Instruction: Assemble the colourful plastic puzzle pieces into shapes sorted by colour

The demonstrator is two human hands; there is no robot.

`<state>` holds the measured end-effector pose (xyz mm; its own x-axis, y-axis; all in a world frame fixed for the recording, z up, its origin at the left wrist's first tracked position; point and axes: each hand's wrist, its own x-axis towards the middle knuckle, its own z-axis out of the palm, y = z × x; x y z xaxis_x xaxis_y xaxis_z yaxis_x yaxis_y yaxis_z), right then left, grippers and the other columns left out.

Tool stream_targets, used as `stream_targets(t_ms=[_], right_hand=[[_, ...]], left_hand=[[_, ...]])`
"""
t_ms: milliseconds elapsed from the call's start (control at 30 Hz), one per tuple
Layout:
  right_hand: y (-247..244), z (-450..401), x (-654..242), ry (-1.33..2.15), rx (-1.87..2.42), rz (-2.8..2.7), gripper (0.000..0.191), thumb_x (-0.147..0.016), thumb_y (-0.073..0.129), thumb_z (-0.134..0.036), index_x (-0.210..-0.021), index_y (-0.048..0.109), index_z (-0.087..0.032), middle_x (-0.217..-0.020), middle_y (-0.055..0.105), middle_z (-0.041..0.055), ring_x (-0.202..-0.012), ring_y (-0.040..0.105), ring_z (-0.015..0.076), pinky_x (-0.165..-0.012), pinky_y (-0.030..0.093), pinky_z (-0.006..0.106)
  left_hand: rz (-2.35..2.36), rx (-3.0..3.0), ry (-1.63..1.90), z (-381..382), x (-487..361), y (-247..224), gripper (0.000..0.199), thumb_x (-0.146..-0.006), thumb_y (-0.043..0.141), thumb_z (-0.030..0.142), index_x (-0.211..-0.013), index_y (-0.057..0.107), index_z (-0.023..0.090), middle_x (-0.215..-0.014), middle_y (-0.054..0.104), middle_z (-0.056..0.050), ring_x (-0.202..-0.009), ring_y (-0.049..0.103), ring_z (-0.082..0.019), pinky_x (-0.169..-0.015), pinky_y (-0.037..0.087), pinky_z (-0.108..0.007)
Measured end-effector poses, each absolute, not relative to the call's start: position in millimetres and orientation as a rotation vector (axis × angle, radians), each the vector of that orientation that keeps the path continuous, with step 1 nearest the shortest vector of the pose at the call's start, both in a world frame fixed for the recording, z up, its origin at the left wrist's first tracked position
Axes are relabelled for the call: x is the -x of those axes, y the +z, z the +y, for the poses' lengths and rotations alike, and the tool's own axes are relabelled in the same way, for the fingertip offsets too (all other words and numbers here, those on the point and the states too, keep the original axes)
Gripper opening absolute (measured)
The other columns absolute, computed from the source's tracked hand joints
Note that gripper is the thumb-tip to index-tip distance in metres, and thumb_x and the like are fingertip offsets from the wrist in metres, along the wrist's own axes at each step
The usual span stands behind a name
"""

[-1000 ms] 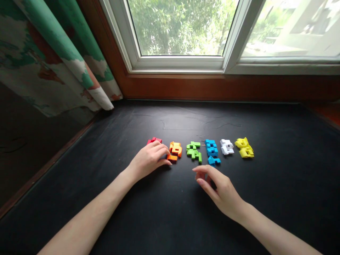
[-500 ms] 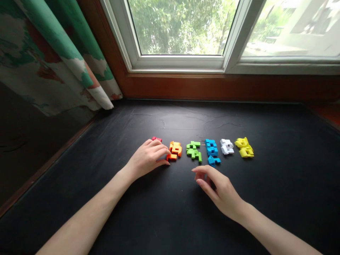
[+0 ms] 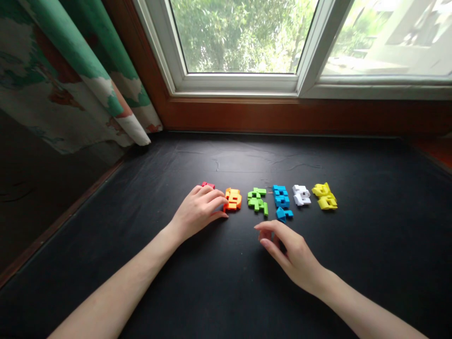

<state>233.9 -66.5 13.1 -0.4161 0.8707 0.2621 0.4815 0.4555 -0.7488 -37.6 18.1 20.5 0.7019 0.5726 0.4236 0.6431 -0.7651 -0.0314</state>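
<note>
Left of the green pieces (image 3: 256, 203), the left hand (image 3: 202, 206) curls its fingers at the orange pieces (image 3: 234, 201), pinch unclear; the right hand (image 3: 291, 247) has fingers parted. Uneven pushing could skew the orange pieces.

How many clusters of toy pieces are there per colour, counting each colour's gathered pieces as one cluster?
Red cluster: 1, partly hidden by the left hand
Orange cluster: 1
Green cluster: 1
Blue cluster: 1
White cluster: 1
Yellow cluster: 1
Total: 6
</note>
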Motion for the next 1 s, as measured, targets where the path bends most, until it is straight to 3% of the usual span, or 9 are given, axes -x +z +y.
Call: stream_targets(t_ms=[767,1000], right_hand=[[12.9,-65.7,-232.8,0.770,1.129,-2.087,0.019,-0.099,0.049,-0.022,-0.115,0.058,-0.021,-0.091,0.068,0.0045,-0.075,0.066,0.0161,-0.065,0.055,0.025],[13.7,-64.0,-232.6,0.725,1.046,-2.159,0.015,-0.099,0.047,-0.018,-0.105,0.061,-0.022,-0.092,0.067,0.0049,-0.080,0.065,0.0169,-0.072,0.055,0.027]], left_hand=[[-1.092,2.661,-0.620,19.2,35.7,15.7,0.030,-0.085,0.073,0.041,-0.103,0.066,0.018,-0.111,0.072,-0.009,-0.096,0.061,-0.026,-0.081,0.043,-0.036],[-0.931,2.798,-0.782,0.2,19.2,19.3,0.021,-0.095,0.060,0.035,-0.105,0.065,0.017,-0.105,0.072,-0.008,-0.094,0.063,-0.023,-0.086,0.047,-0.035]])
